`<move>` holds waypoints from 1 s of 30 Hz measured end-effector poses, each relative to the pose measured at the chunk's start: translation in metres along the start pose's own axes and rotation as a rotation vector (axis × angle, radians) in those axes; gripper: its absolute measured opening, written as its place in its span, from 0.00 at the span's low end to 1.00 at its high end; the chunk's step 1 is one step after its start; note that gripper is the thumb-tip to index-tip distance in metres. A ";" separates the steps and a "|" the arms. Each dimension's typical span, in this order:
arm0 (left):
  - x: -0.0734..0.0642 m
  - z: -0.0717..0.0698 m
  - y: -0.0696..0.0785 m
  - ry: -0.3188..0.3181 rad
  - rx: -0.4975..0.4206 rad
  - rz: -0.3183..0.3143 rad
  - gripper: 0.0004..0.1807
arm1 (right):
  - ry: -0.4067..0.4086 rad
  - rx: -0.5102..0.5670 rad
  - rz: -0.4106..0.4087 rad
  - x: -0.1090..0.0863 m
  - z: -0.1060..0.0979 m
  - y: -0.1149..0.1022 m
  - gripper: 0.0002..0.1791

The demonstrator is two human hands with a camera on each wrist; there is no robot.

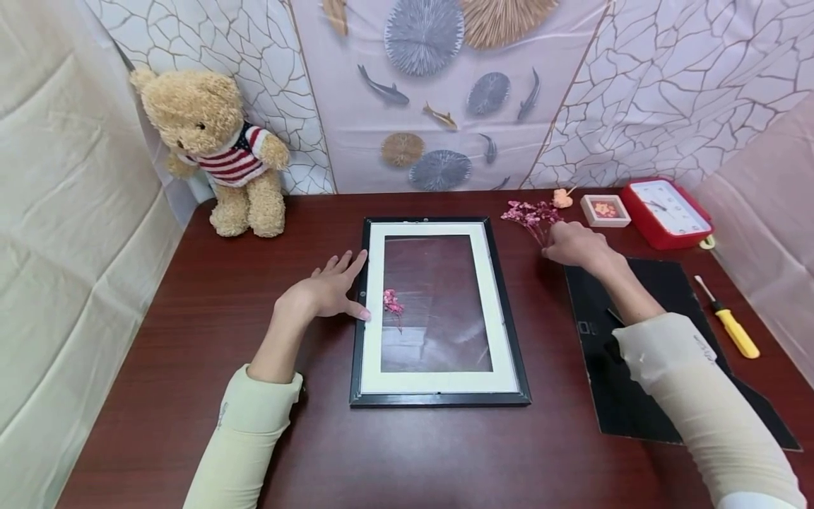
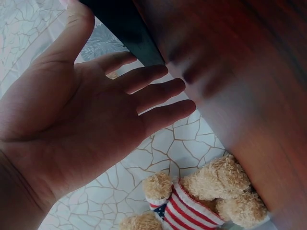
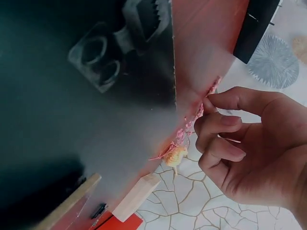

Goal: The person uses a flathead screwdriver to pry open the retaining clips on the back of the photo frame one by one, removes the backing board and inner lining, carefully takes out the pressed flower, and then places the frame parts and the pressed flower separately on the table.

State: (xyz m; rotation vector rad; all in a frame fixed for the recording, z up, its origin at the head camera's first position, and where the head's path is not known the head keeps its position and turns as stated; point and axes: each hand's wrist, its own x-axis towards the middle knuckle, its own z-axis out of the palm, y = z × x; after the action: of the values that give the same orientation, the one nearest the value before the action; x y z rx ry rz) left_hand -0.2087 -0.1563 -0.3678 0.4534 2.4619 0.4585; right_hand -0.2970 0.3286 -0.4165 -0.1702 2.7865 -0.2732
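Observation:
A black picture frame (image 1: 439, 399) with a white mat lies on the table, a small pink dried flower sprig (image 1: 392, 302) at the left of its window. My left hand (image 1: 327, 290) rests against the frame's left side, fingers spread and straight; the left wrist view shows its palm (image 2: 91, 110) with nothing held. At the back right, my right hand (image 1: 577, 246) pinches the stems of pink dried flowers (image 1: 533, 213) between thumb and forefinger. In the right wrist view the other fingers curl, and the flowers (image 3: 181, 134) are partly hidden behind the fingertips.
A black backing board (image 1: 636, 396) lies under my right forearm, beside a yellow-handled screwdriver (image 1: 731, 325). Along the back right stand a peach flower (image 1: 562, 198), a small white box (image 1: 605, 211) and a red case (image 1: 668, 212). A teddy bear (image 1: 216, 148) sits at the back left.

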 end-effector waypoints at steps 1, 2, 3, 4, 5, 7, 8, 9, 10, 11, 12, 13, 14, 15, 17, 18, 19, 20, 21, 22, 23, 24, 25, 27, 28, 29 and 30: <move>-0.001 0.000 0.000 -0.001 0.000 0.000 0.62 | -0.003 0.009 0.010 0.003 0.002 0.002 0.19; 0.000 0.001 -0.001 0.004 0.004 0.004 0.63 | -0.005 0.011 0.019 0.007 0.004 0.006 0.18; -0.001 0.000 0.000 0.004 0.005 0.005 0.63 | 0.000 0.004 0.029 0.012 0.007 0.009 0.18; -0.001 0.000 0.001 0.005 0.006 0.006 0.63 | -0.001 0.003 0.032 0.014 0.008 0.011 0.18; -0.002 0.000 0.001 0.005 0.008 0.007 0.63 | -0.002 0.006 0.047 0.016 0.009 0.012 0.17; -0.001 0.000 0.001 0.005 0.007 0.006 0.63 | 0.001 0.000 0.064 0.019 0.011 0.014 0.18; -0.001 0.000 0.001 0.006 0.008 0.006 0.63 | 0.005 -0.013 0.078 0.020 0.011 0.014 0.18; -0.002 -0.001 0.003 0.002 0.009 0.000 0.62 | 0.006 0.002 0.073 0.019 0.010 0.013 0.18; -0.001 -0.001 0.002 0.002 0.011 -0.001 0.62 | 0.010 -0.002 0.075 0.018 0.010 0.013 0.18; -0.001 0.000 0.002 0.003 0.013 -0.002 0.62 | 0.010 0.003 0.071 0.017 0.009 0.012 0.19; 0.000 0.000 0.001 0.003 0.013 -0.003 0.62 | 0.013 0.006 0.064 0.017 0.009 0.013 0.19; 0.001 0.000 0.001 0.003 0.015 -0.003 0.62 | 0.009 0.014 0.057 0.015 0.008 0.013 0.18; 0.001 0.001 0.001 0.003 0.017 -0.002 0.63 | 0.010 0.009 0.064 0.018 0.011 0.016 0.18; 0.002 0.001 0.000 0.004 0.019 -0.002 0.63 | 0.004 0.018 0.058 0.023 0.014 0.022 0.18; 0.002 0.001 0.000 0.003 0.018 0.000 0.63 | -0.006 0.025 0.060 0.035 0.021 0.036 0.17; 0.003 0.002 -0.001 0.003 0.018 0.001 0.63 | -0.003 0.015 0.068 0.040 0.024 0.042 0.17; 0.003 0.002 -0.001 0.003 0.018 0.001 0.62 | -0.017 0.025 0.058 0.038 0.021 0.039 0.16; 0.003 0.002 -0.001 0.003 0.020 0.002 0.62 | -0.012 0.026 0.058 0.037 0.020 0.038 0.16; 0.003 0.001 -0.001 0.003 0.018 0.001 0.62 | -0.007 0.009 0.065 0.035 0.018 0.035 0.16; 0.002 0.001 -0.001 0.003 0.019 0.001 0.62 | 0.005 -0.004 0.069 0.027 0.012 0.025 0.16; 0.002 0.001 -0.001 0.005 0.022 0.002 0.62 | 0.012 -0.005 0.069 0.016 0.004 0.012 0.16; 0.002 0.001 -0.001 0.005 0.023 0.001 0.62 | 0.025 -0.004 0.063 0.003 -0.004 -0.003 0.15; 0.001 0.001 0.000 0.005 0.022 0.000 0.62 | 0.042 -0.003 0.057 -0.009 -0.013 -0.018 0.15; 0.001 0.000 0.000 0.006 0.024 -0.002 0.62 | 0.088 -0.022 0.050 -0.024 -0.021 -0.037 0.16; 0.000 0.001 0.000 0.006 0.027 -0.001 0.62 | 0.102 -0.010 0.030 -0.035 -0.027 -0.049 0.17; 0.000 0.001 0.000 0.006 0.027 -0.002 0.62 | 0.114 -0.004 0.012 -0.043 -0.032 -0.059 0.18; 0.000 0.001 0.000 0.004 0.024 -0.003 0.62 | 0.132 -0.015 -0.002 -0.048 -0.034 -0.066 0.19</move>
State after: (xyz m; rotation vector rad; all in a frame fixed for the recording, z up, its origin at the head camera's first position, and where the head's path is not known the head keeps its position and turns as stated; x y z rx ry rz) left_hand -0.2085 -0.1561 -0.3687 0.4592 2.4742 0.4290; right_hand -0.2581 0.2769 -0.3561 -0.1645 2.9201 -0.2742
